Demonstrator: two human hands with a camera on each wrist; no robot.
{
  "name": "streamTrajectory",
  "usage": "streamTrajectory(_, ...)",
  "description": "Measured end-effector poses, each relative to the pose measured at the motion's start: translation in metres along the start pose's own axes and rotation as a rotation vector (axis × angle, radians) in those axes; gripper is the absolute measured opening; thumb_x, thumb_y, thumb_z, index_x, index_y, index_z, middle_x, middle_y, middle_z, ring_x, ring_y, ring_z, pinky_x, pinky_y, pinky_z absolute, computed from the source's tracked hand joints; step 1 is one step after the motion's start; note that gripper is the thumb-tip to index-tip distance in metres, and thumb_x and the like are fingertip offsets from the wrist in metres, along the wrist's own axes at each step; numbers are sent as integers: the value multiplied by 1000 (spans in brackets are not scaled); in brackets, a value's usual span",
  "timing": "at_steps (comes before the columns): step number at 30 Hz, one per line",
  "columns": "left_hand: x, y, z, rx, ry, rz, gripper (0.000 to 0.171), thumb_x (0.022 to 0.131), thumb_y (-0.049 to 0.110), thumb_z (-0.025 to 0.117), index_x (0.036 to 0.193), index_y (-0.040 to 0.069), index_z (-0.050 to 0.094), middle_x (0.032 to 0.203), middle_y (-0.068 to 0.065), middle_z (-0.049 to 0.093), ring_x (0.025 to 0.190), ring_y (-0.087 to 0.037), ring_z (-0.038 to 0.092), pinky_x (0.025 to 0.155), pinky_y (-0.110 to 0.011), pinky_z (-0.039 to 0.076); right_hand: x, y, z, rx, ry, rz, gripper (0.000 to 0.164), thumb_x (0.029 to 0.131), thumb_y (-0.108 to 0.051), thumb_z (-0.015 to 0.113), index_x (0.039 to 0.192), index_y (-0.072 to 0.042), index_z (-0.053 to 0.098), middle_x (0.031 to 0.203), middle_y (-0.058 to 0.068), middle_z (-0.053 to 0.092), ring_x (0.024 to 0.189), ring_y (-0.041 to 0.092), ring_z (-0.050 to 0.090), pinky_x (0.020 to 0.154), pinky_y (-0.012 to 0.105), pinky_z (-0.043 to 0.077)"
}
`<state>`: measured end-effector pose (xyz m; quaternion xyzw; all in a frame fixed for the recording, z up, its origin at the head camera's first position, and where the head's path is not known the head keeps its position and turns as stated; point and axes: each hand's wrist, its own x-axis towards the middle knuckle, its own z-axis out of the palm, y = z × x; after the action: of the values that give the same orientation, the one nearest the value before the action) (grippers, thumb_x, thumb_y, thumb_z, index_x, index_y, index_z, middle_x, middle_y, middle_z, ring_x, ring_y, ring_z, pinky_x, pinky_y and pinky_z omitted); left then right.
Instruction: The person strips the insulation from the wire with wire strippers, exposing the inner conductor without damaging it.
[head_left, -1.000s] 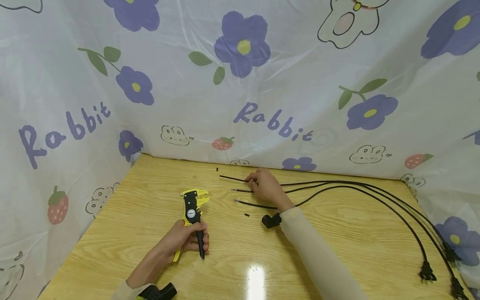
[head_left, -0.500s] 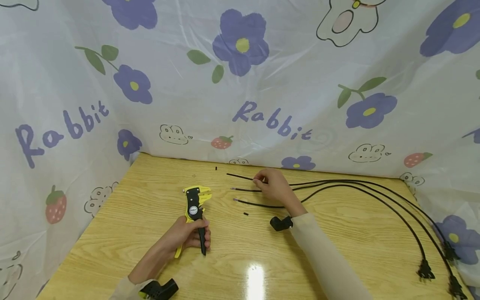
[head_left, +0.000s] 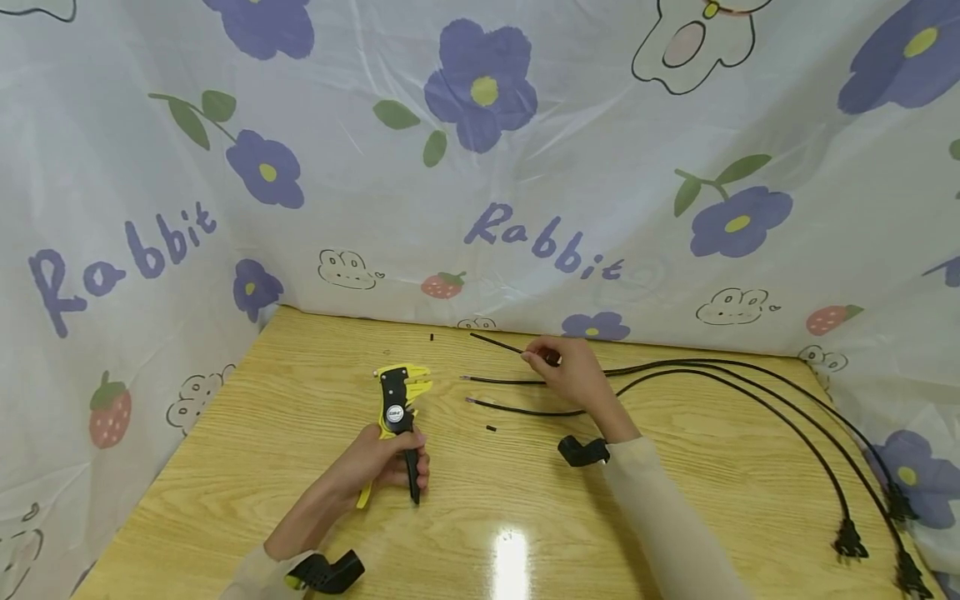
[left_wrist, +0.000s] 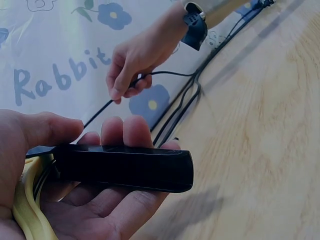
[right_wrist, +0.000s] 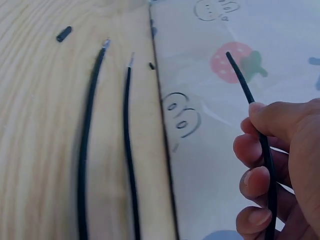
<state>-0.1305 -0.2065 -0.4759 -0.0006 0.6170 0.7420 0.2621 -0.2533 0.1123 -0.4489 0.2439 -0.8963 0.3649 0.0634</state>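
hands at separate work: the left hand [head_left: 369, 455] has its fingers and thumb curled round the handles of a yellow-and-black wire stripper [head_left: 393, 400], head pointing to the back of the bench [head_left: 457, 508]; the right hand [head_left: 576, 372] pinches a black cable [right_wrist: 242, 80] between thumb and fingers, near its free end. that end is black to the tip and shows against the printed cloth [head_left: 360, 192] in the right wrist view. two more black cables, the middle cable [right_wrist: 129, 125] and the near cable [right_wrist: 85, 160], lie on the bench with stripped ends. one small black offcut [head_left: 491, 428] lies near the near cable's end, another small bit [head_left: 432, 337] by the back edge. all three cables bend off to the right, where black plugs [head_left: 850, 540] lie.
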Motion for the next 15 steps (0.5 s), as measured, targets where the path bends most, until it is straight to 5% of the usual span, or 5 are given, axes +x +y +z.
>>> streamTrajectory(15,4,12,11,67,-29,27,32,103,19,61,109,-11,54,80,-7,70,72,-21,74,79,-47,66,-16,-5,-31,13,32,-93,13,100,-23,69,107,-16,78,76,0,69,59,12,52,53,25,41)
